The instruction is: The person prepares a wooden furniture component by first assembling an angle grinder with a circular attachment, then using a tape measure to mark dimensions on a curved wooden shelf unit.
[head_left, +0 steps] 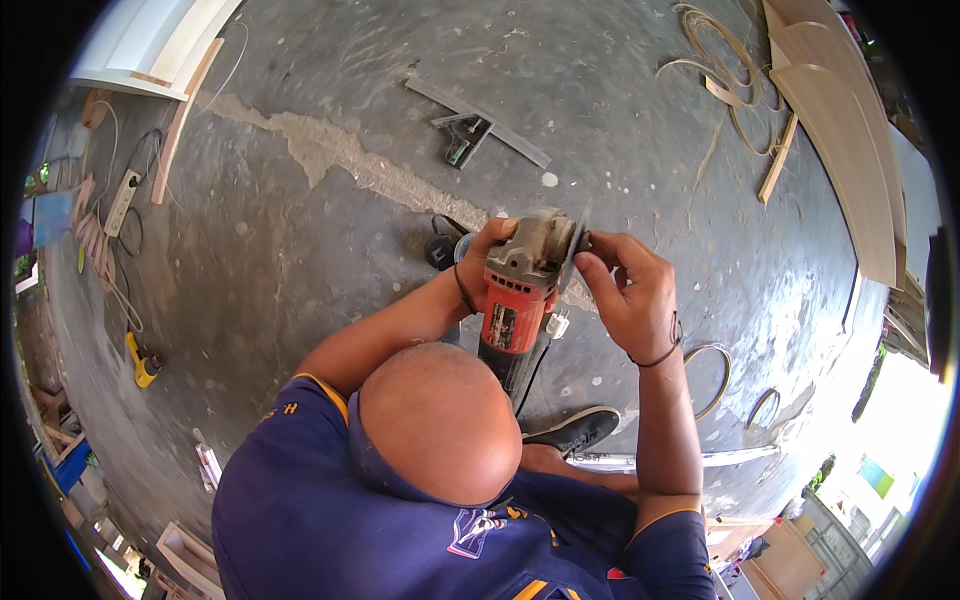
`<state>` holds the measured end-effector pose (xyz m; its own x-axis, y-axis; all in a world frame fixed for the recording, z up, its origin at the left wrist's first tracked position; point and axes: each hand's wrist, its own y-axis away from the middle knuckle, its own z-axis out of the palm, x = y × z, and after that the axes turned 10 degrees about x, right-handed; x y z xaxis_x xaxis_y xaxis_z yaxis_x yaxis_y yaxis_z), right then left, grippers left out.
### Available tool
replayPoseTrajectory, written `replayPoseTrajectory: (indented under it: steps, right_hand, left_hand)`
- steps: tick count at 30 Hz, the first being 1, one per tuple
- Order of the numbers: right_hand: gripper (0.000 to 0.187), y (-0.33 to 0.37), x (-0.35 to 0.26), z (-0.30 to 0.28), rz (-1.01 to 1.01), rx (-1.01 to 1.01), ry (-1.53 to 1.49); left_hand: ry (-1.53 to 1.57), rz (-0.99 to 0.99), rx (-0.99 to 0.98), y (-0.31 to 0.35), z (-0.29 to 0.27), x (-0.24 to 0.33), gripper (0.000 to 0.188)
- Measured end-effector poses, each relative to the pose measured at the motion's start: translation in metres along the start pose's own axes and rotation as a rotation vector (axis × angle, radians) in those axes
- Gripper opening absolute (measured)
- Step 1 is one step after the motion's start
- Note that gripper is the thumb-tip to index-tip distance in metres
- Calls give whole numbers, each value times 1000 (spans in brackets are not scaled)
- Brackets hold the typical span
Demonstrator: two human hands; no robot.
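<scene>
My left hand (478,268) is wrapped round the head of a red and grey angle grinder (511,318), its thumb over the grey gear housing. The grinder stands head up in front of me, with a thin disc (574,245) edge-on at its right side. At the middle of that disc, the thumb and fingers of my right hand (632,284) are closed on a small dark part, probably the disc nut; the fingers partly hide it. Below the head hangs a white plug (557,325) on a black cord (534,378). A black tape measure (440,251) lies beside my left wrist.
A combination square (478,124) lies ahead on the grey concrete floor (330,80). At left are a white power strip (122,203), cables and a yellow power tool (143,362). Curved wooden panels (835,130) and coiled edging strips (735,70) lie far right. My shoe (580,432) is close by.
</scene>
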<state>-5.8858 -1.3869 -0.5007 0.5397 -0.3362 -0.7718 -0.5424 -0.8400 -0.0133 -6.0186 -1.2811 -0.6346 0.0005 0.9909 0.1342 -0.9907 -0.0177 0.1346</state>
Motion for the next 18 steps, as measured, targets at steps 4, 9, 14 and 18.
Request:
replayPoseTrajectory:
  steps: [4,9,14,18]
  right_hand:
    - [34,-1,0,1,-49,106,28]
    - [50,2,-2,-10,147,-7,-69]
    - [58,4,3,-4,34,164,-166]
    - [63,3,-4,-16,308,-126,-139]
  left_hand:
    - [90,-58,38,0,6,0,72]
    - [91,-61,73,1,10,1,70]
    - [101,-71,85,-2,15,2,71]
    - [71,-66,83,0,12,3,72]
